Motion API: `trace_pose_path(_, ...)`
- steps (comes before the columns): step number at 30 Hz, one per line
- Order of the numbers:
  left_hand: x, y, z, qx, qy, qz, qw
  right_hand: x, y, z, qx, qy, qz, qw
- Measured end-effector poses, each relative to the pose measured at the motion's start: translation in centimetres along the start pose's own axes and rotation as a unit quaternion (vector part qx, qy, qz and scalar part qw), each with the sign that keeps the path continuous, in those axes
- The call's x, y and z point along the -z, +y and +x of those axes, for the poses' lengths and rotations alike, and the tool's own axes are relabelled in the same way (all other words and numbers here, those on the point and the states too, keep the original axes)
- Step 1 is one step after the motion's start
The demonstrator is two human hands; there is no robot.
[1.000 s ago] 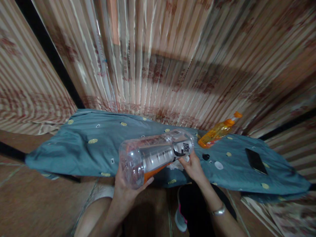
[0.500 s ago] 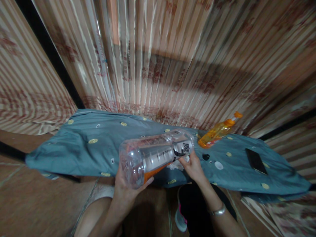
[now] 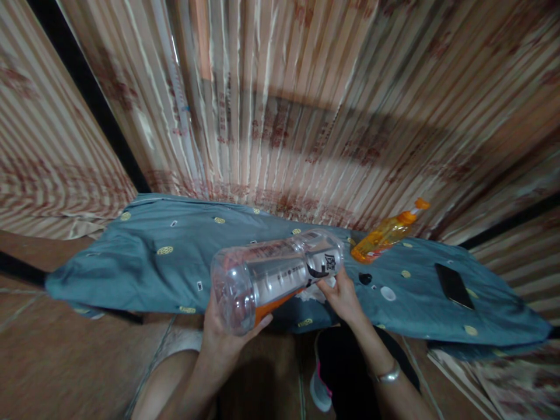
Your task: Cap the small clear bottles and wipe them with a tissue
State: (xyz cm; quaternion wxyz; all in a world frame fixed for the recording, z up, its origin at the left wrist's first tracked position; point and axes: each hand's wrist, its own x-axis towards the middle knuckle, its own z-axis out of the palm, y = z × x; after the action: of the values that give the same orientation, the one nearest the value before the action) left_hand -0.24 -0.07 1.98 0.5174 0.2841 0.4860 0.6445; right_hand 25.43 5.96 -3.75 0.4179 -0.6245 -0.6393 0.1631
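A large clear plastic bottle (image 3: pixel 275 274) lies tilted on its side in the air, its base toward me and a little orange liquid pooled along its lower wall. My left hand (image 3: pixel 223 332) cups the base end from below. My right hand (image 3: pixel 343 297) grips the neck end, fingers closed around it, with something white under them that I cannot make out. Both hands hover over the near edge of a blue-grey patterned cloth (image 3: pixel 144 256).
On the cloth at the right stand an orange dish-soap bottle (image 3: pixel 387 232), a small black cap (image 3: pixel 364 278), a white round lid (image 3: pixel 387 293) and a black phone (image 3: pixel 454 285). Striped curtains (image 3: pixel 280 105) hang behind. My shoe (image 3: pixel 319 388) rests on the brown floor.
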Motion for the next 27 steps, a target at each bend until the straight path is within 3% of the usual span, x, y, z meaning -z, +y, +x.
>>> trace_pose_path(8, 0.6, -0.9, 0.5, 0.0, 0.015, 0.009, 1.0, 0.0, -0.1, -0.1, -0.015, -0.011, -0.006, 1.0)
trace_pose_path(15, -0.2, 0.7, -0.1, -0.016, -0.002, 0.05, 0.999, 0.3, -0.4, -0.1, -0.005, -0.009, -0.008, 1.0)
trace_pose_path(18, -0.3, 0.8, -0.2, -0.022, 0.015, 0.051, 0.998, 0.3, -0.4, -0.1, -0.014, -0.012, -0.011, 1.0)
trace_pose_path(27, 0.6, -1.1, 0.5, -0.024, -0.008, 0.003, 1.0, 0.3, -0.9, -0.1, -0.014, -0.018, -0.002, 1.0)
